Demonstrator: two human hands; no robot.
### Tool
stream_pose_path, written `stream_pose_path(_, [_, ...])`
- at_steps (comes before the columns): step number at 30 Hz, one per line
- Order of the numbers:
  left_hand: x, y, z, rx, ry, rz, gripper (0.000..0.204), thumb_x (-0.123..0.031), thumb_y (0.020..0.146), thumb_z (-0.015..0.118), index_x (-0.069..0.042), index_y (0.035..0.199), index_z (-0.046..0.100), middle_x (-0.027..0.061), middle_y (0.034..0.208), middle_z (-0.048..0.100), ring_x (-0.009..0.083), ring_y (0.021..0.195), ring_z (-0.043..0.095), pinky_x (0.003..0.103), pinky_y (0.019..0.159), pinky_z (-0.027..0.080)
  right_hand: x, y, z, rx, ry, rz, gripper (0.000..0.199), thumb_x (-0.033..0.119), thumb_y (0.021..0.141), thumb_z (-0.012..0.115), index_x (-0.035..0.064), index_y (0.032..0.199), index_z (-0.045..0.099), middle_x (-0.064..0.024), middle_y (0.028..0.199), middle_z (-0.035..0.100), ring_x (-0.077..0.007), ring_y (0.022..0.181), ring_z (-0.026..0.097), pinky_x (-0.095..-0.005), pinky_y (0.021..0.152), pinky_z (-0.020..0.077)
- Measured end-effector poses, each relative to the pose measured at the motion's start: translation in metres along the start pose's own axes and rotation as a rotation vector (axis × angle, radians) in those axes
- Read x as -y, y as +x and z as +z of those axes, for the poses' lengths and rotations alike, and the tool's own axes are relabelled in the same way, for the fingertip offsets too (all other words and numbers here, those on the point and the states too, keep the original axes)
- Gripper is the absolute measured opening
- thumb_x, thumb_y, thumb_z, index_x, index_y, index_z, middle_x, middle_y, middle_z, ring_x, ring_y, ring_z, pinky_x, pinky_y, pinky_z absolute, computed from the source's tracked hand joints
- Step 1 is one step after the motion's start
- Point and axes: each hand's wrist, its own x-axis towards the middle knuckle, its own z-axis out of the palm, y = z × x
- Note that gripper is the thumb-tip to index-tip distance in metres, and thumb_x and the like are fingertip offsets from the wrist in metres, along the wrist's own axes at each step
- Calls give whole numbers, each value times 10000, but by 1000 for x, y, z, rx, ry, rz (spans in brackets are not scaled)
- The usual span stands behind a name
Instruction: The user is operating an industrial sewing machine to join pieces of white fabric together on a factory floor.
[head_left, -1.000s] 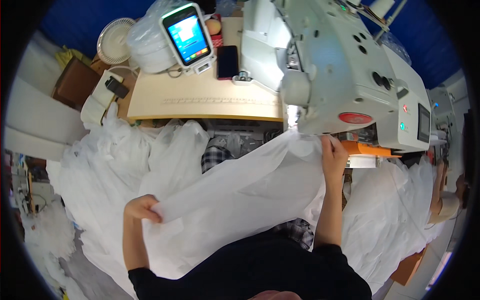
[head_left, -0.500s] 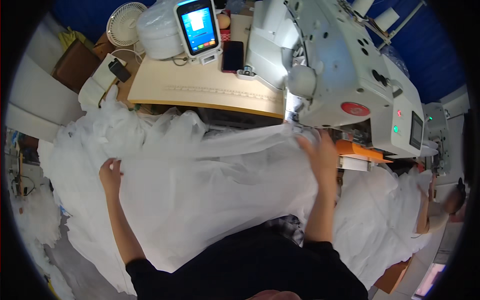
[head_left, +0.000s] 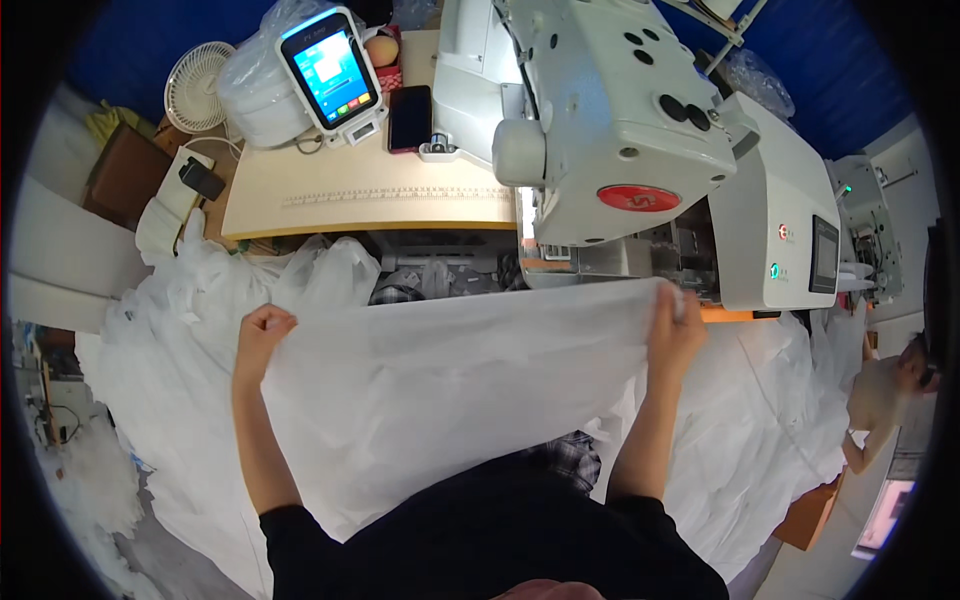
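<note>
Sheer white fabric (head_left: pixel 480 370) spreads across my lap, its upper edge drawn straight between my two hands. My left hand (head_left: pixel 264 335) is closed on that edge at the left. At the right, my right hand (head_left: pixel 674 322) pinches the other end of the edge, just below the sewing machine (head_left: pixel 620 120). The stretched edge lies in front of the machine's needle area (head_left: pixel 545 255), apart from it. More of the fabric bunches to the left of my left hand and spreads on my right.
A pale worktable (head_left: pixel 370 190) with a printed ruler holds a lit control screen (head_left: pixel 330 70) and a phone (head_left: pixel 409 120). A small fan (head_left: pixel 198 87) stands at the back left. An orange part (head_left: pixel 738 314) sits under the machine. Another person (head_left: pixel 880 395) is at the far right.
My right hand has closed on the fabric edge and moved slightly right and down. The edge has come away from the needle area and is pulled taut. My left hand has shifted right.
</note>
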Motion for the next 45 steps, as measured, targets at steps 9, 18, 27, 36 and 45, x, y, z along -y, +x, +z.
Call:
stream_pose_path(9, [-45,-4,44,-95,505,216,224,-109,821,650,-58,642,525,-49,637,460,76,593,412,237,550,325,40,38,7,-80,-1054,-180,236,233,845,594,7,779,582,-204,742,602,-395,716,567,-444,661,451])
stream_pose_path(18, [-24,-14,69,-171,308,207,97,-109,811,651,-43,758,604,-28,657,553,48,583,472,195,526,362,-18,87,5,-267,-1081,-840,218,194,856,541,-19,891,573,-210,938,559,-414,894,482,-487,807,361])
stream_pose_path(27, [13,-61,-52,193,-55,-375,44,-20,777,597,-12,734,592,21,603,583,124,487,554,238,459,437,19,37,26,-223,-836,-925,236,178,841,581,-3,991,583,-199,1047,558,-393,980,483,-457,871,368])
stream_pose_path(36, [-32,-93,-62,0,560,-284,83,-67,804,611,15,793,614,19,604,563,91,428,494,208,412,395,65,0,59,231,-898,-651,385,290,810,656,-23,1024,590,-189,1074,594,-339,1039,529,-390,908,400])
stream_pose_path(45, [-81,-42,-55,-235,452,31,121,-96,802,638,24,791,620,17,653,566,85,453,498,221,417,375,64,-6,70,433,-884,-552,394,289,765,710,-36,969,623,-182,902,650,-326,850,613,-387,785,468])
